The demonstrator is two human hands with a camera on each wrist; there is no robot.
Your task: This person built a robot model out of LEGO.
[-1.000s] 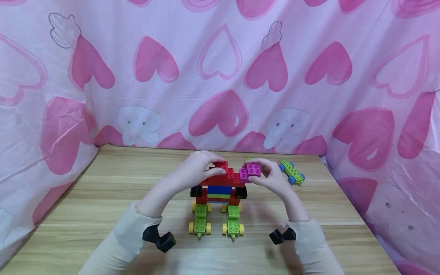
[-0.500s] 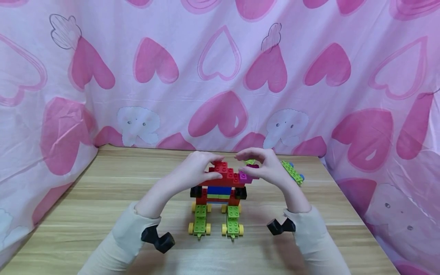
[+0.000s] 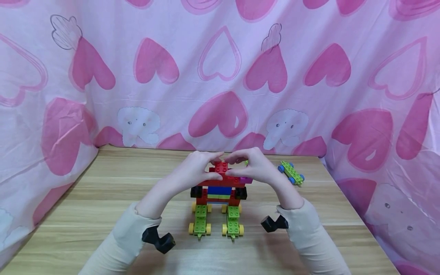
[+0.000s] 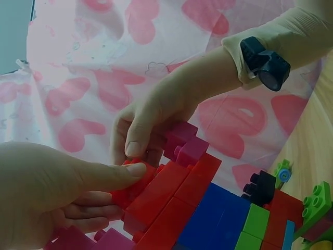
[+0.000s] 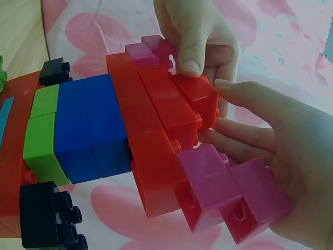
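Both hands now meet atop one block model.

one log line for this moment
left hand: grips red top brick | right hand: grips same brick, magenta brick against palm | brick model: on table

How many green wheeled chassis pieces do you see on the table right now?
3. Two stand side by side under the front of the brick model: one left, one right. A third lies apart, beyond the right hand. The hands may hide others.
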